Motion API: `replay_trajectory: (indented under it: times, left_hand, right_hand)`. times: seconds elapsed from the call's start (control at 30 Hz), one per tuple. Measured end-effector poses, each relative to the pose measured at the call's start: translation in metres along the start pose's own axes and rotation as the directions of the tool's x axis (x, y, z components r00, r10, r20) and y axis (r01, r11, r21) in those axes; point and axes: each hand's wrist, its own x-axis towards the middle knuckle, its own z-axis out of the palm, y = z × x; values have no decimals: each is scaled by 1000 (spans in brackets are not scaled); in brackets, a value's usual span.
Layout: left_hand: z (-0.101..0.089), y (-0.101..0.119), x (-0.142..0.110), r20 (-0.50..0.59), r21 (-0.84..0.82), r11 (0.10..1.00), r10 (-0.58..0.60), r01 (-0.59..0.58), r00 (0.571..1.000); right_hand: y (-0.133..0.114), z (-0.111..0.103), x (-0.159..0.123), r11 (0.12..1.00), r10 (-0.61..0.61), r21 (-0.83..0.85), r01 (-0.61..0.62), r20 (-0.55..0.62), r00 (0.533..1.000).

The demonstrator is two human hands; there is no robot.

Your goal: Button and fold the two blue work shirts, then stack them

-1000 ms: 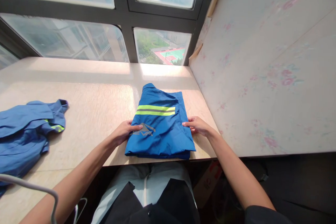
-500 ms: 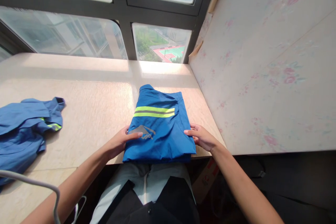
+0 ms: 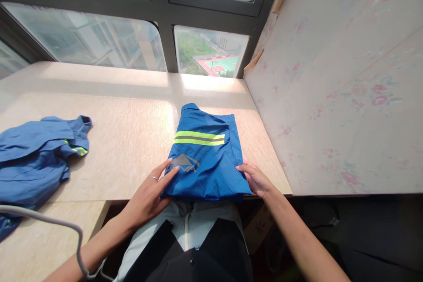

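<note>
Dark grey-framed window (image 3: 161,13) behind; white wall with pink floral pattern (image 3: 346,75) at right. Pale wood-grain tabletop (image 3: 132,132) below the window. Folded bright-blue fabric garment (image 3: 208,174), yellow-green and grey stripe across it, grey printed logo at left: lies at the tabletop's front edge, between both hands. Crumpled blue garment (image 3: 36,154) well apart, far left. Left hand (image 3: 148,194): fingers extended over the folded garment's left edge, grip cannot be told. Right hand (image 3: 256,178): pinching its right edge, thumb on top. Thin silver ring (image 3: 154,178) on a left finger.
</note>
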Motion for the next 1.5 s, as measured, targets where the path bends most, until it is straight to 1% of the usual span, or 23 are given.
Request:
replay_trajectory:
  times: [0.07, 0.13, 0.2, 0.3, 0.33, 0.43, 0.53, 0.63, 0.7, 0.77, 0.83, 0.93, 1.0, 1.07, 1.13, 1.17, 1.2, 1.27, 1.33, 1.37, 1.4, 1.47, 1.5]
  left_hand:
    - [5, -3, 0, -81, 43, 997, 73, -70, 994]
    - [7, -7, -1, -136, 54, 994, 96, -90, 986]
    - [6, -9, -6, -147, 54, 997, 61, -54, 987]
    - [5, -10, -17, -176, 94, 995, -23, 40, 984]
    - [6, -11, -21, -195, 118, 991, -32, 56, 980]
    - [12, -12, -30, -262, 176, 983, -10, 58, 965]
    - [16, -12, -35, -294, 159, 984, -35, 85, 955]
    - [11, -7, -35, -242, 19, 996, -78, 85, 967]
    - [6, -3, -33, -196, -60, 997, -68, 57, 978]
    - [3, 0, -31, -184, -79, 996, -50, 36, 982]
    - [2, 2, -29, -203, -64, 997, -44, 32, 978]
    - [4, 5, -26, -197, -63, 997, -59, 47, 979]
    - [3, 8, -23, -128, -119, 989, -100, 84, 987]
    - [0, 11, -18, -33, -200, 966, -173, 163, 984]
    - [-3, 10, -12, 59, -306, 907, -286, 290, 956]
    - [-4, 8, -7, 102, -370, 853, -357, 368, 929]
    - [-5, 4, 0, 137, -440, 782, -428, 442, 893]
    - [-4, -7, 19, 178, -577, 606, -561, 547, 808]
    - [-2, -19, 46, 160, -681, 457, -669, 572, 725]
    - [-1, -25, 62, 169, -711, 398, -703, 580, 691]
    - [-1, -30, 78, 176, -743, 348, -723, 572, 668]
    - [-3, -41, 111, 206, -788, 277, -723, 550, 660]
    - [-4, -45, 126, 212, -794, 269, -719, 546, 662]
  right_hand:
    - [-2, 5, -4, 1000, -28, 1, 28, 20, 999]
    - [-3, 10, -8, 999, -43, -22, 44, 47, 998]
    - [-3, 14, -11, 997, -46, -60, 50, 65, 997]
    - [-1, 16, -13, 993, -63, -94, 70, 81, 995]
    - [0, 16, -12, 992, -71, -101, 78, 77, 995]
    - [2, 15, -9, 987, -76, -136, 80, 33, 997]
    - [4, 13, -3, 984, -70, -162, 69, 3, 998]
    - [5, 11, 2, 982, -90, -170, 86, -11, 996]
    - [4, 10, 5, 967, -112, -234, 98, -46, 993]
    - [3, 8, 7, 949, -125, -301, 91, -94, 988]
    - [-1, 8, 9, 943, -138, -318, 94, -116, 984]
    - [-7, 7, 20, 945, -186, -288, 155, -84, 979]
    - [-13, 7, 34, 943, -243, -254, 217, -75, 967]
    - [-21, 6, 53, 933, -304, -225, 280, -78, 950]
    - [-30, 4, 74, 918, -359, -219, 331, -100, 928]
    - [-36, 4, 85, 910, -381, -226, 349, -120, 917]
    - [-42, 5, 96, 901, -401, -241, 361, -145, 905]
    - [-55, 7, 117, 884, -435, -278, 375, -198, 879]
    - [-66, 11, 136, 871, -460, -302, 388, -227, 858]
    - [-71, 13, 145, 866, -470, -302, 398, -223, 854]
    - [-76, 14, 154, 862, -478, -298, 410, -210, 853]
    - [-83, 17, 170, 853, -493, -287, 436, -166, 854]
    - [-86, 17, 177, 846, -502, -285, 450, -144, 853]
